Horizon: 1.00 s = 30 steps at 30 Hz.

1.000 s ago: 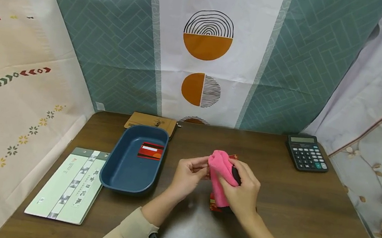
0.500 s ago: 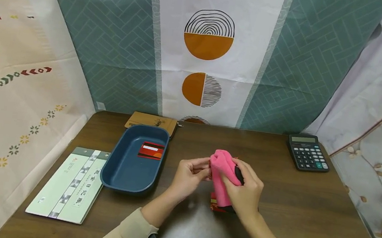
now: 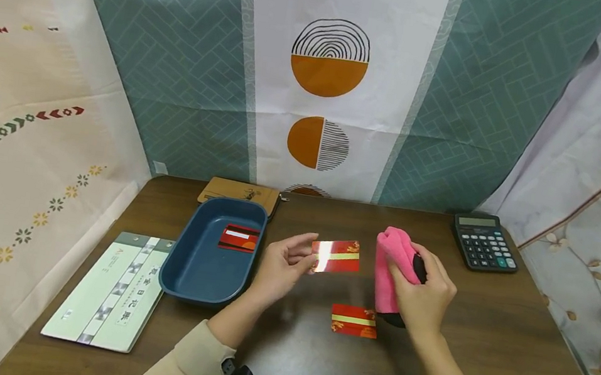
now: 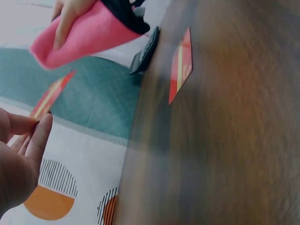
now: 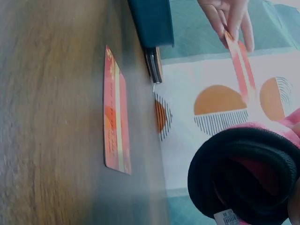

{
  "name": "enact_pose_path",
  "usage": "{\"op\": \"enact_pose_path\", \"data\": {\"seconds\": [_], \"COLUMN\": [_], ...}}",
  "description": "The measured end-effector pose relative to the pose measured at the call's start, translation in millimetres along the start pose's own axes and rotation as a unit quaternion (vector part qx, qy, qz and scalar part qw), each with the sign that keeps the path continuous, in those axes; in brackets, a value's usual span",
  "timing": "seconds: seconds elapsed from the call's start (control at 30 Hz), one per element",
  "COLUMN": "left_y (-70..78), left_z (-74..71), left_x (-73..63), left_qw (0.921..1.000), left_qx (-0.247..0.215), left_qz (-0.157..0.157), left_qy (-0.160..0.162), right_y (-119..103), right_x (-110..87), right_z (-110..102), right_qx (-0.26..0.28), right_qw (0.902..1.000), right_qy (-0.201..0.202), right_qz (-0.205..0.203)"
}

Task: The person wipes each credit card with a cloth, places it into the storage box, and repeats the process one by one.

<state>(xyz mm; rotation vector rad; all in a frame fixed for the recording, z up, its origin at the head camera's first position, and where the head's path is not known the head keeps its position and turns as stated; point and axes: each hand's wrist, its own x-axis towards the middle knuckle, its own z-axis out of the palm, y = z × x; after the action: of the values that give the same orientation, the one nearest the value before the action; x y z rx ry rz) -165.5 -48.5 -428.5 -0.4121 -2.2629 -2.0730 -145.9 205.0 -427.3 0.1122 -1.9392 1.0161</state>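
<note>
My left hand [image 3: 283, 264] pinches one end of a glossy red card [image 3: 341, 256] with a pale gold stripe, held above the table. A similar striped red card [image 3: 353, 329] lies flat on the wood below, also seen in the right wrist view as a card [image 5: 117, 112]. My right hand [image 3: 424, 289] grips a pink cloth [image 3: 389, 269], rolled or folded into a bundle with black parts. In the right wrist view, the bundle's end shows a black fabric coil [image 5: 243, 168] and a small white label. The cloth and the held card are apart.
A blue tray [image 3: 186, 291] on the left contains a red and black card [image 3: 239, 238]. Beside it lies a pale green ledger [image 3: 106, 295]; behind it, a brown notebook [image 3: 243, 191]. A calculator [image 3: 484, 242] sits at the back right of the table [image 3: 486, 338].
My hands have drawn apart: the cloth moved right in my right hand, while my left hand shifted left with the red card, now uncovered. The card on the table is now fully exposed.
</note>
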Motion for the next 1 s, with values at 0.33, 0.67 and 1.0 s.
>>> {"op": "enact_pose_path", "data": {"seconds": [0.33, 0.67, 1.0], "left_y": [-4.6, -11.0, -10.7], "left_z": [-6.2, -4.4, 3.7], "left_x": [2.0, 1.5, -2.6], "left_qw": [0.9987, 0.9989, 0.9940], "left_qx": [0.044, 0.017, -0.012], "left_qz": [0.022, 0.000, -0.063], "left_qy": [0.011, 0.043, 0.089], "right_y": [5.6, 2.7, -12.7], "right_x": [-1.3, -2.3, -6.9], "right_z": [-9.0, -10.0, -1.2], "right_qx": [-0.001, -0.001, 0.032], "right_qw": [0.9998, 0.9995, 0.9992], "right_qy": [-0.014, -0.023, -0.023], "right_qz": [0.015, 0.020, 0.000]}}
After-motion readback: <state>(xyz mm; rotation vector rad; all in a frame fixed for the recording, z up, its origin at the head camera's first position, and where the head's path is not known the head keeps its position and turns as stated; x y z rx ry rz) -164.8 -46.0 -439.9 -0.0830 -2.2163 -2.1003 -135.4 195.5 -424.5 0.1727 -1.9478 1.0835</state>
